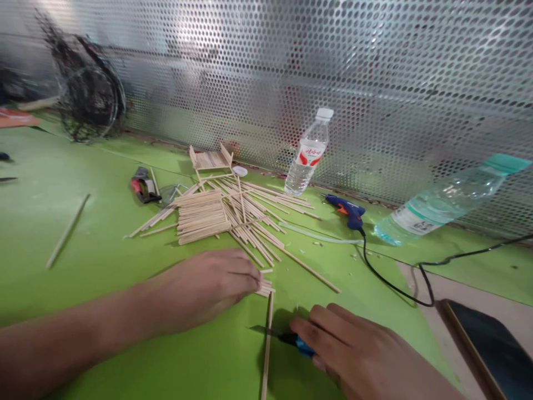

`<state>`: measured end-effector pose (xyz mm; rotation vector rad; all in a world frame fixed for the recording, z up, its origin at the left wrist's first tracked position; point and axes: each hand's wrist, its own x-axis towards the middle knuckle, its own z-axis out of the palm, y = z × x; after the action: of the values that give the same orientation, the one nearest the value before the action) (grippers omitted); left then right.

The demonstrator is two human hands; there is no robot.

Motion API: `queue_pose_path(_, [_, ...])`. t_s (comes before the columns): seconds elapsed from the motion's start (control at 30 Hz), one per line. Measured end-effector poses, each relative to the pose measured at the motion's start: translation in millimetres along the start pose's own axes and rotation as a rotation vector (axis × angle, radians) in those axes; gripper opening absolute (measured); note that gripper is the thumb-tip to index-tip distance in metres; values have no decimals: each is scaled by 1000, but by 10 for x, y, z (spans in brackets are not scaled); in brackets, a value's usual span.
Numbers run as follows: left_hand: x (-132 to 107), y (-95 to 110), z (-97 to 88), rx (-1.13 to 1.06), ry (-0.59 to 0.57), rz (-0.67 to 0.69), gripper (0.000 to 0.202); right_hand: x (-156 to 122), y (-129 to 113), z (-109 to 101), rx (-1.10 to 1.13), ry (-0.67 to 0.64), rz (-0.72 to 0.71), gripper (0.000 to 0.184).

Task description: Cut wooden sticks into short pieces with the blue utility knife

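My right hand [353,341] is closed round a utility knife [305,346] with a blue handle. Its thin blade crosses a long wooden stick [267,355] that runs toward the bottom edge; whether the two touch I cannot tell. My left hand [216,283] is closed, with its fingertips on a few short wooden sticks [265,287] at the far end of that long stick. Beyond the left hand lies a neat stack of cut sticks [202,215] on a loose pile of longer sticks [250,228]. A small stick-built piece [211,160] stands behind the pile.
A blue glue gun [347,210] with a black cord lies right of the pile. One water bottle [307,155] stands, another bottle [449,203] leans by the perforated metal panel [375,72]. Pruning shears [144,185], a single stick [67,232] and a phone [491,344] rest on the green table.
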<state>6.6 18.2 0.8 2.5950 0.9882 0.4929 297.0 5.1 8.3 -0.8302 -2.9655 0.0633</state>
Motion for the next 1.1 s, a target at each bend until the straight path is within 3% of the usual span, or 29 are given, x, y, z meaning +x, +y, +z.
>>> queue_pose_path(0.3, [-21,-40,-13,62,29,-35,18,14,-12,-61,14,-6,3,64])
queue_pose_path(1.1, [-2,-55,7,54,41,29,26,21,-99,-27,20,-75,55,68])
